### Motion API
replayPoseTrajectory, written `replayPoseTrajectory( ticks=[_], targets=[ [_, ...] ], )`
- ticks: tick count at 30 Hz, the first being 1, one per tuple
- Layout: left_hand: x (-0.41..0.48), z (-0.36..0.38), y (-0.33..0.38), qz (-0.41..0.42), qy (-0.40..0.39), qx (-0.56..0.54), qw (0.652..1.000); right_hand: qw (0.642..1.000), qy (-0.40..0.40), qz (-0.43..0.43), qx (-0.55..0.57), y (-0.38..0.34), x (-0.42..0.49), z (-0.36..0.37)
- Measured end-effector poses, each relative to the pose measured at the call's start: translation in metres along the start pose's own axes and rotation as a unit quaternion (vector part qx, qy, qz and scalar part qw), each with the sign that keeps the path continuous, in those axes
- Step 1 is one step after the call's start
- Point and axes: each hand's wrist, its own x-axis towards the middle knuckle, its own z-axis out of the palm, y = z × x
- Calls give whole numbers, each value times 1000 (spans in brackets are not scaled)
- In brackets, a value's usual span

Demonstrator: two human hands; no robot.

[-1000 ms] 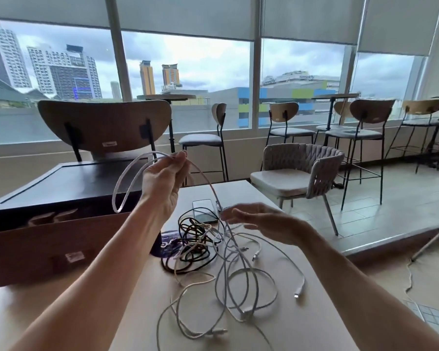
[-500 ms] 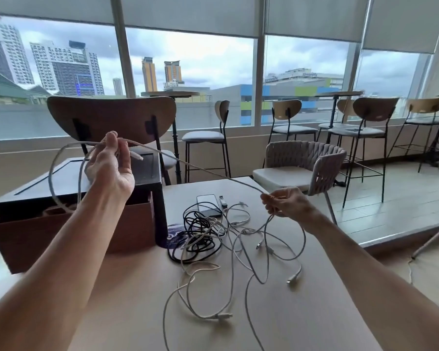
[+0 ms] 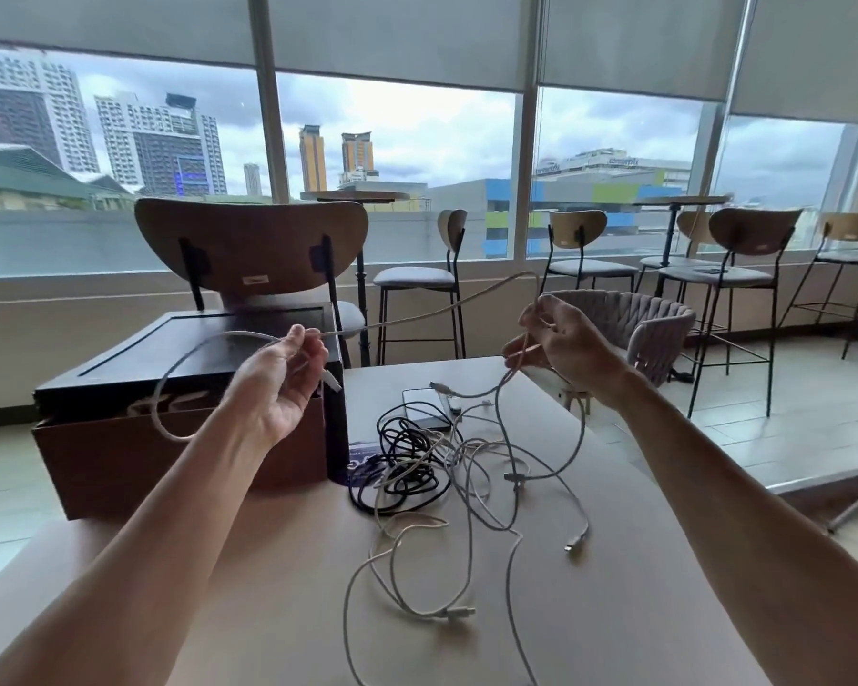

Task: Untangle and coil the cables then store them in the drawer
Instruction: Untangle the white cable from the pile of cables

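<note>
A white cable [image 3: 447,307] stretches in the air between both hands. My left hand [image 3: 281,376] pinches one end of it, with a loop hanging down to the left in front of the drawer box. My right hand [image 3: 560,346] grips the same cable higher up, and the rest trails down to the table. Below lies a tangle of several white cables [image 3: 471,492] mixed with a black cable [image 3: 407,458]. The dark wooden drawer box [image 3: 120,438] stands at the left on the table, its brown drawer pulled out.
A phone [image 3: 424,406] lies behind the tangle on the beige table [image 3: 268,611]. A wooden chair back [image 3: 251,250] rises behind the box. A woven grey armchair [image 3: 650,329] and bar stools stand to the right by the windows.
My left hand dropped and moved right, toward the box front. My right hand rose, lifting the white cable into a high arc. The view came closer to the table.
</note>
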Motion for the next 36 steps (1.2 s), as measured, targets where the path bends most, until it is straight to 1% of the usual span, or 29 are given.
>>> replayPoseTrajectory(
  ticks=[4,6,9,11,14,16,18,20,22,24,26,28,30,32,35,36],
  targets=[
    [-14,19,-22,-16,-48,37,998,999,3,-30,-35,-9,2,8],
    [-21,30,-35,-42,-87,93,991,999,-4,-24,-44,-14,-2,13],
    [-31,47,-56,-76,-145,183,969,999,2,-20,-35,-12,-9,18],
    [-35,58,-66,-79,-177,190,963,999,3,-31,-39,-7,-12,19],
    [-37,71,-74,-68,-223,173,957,997,-34,-34,-52,5,-12,21],
    [-35,79,-76,-60,-237,161,956,996,-58,-43,-55,13,-12,26],
    [-31,84,-76,-41,-240,182,953,994,-85,-55,-40,18,-12,32],
    [-27,86,-76,-5,-225,238,945,991,-115,-60,-23,20,-12,36],
    [-23,84,-77,39,-207,302,930,989,-133,-62,-18,22,-13,41],
    [-20,80,-77,73,-178,331,924,988,-142,-54,-17,28,-12,43],
    [-14,74,-71,83,-133,287,945,989,-145,-29,-5,36,-11,41],
    [-9,69,-59,76,-87,200,973,990,-137,-1,14,47,-13,33],
    [-6,63,-43,67,-38,107,991,994,-106,30,24,59,-19,24],
    [-3,57,-28,64,3,38,997,994,-72,72,45,71,-25,18],
    [-2,50,-15,70,25,11,997,984,-13,147,95,95,-31,12],
    [-2,48,-12,71,35,0,997,981,1,175,86,103,-32,9]
  ],
)
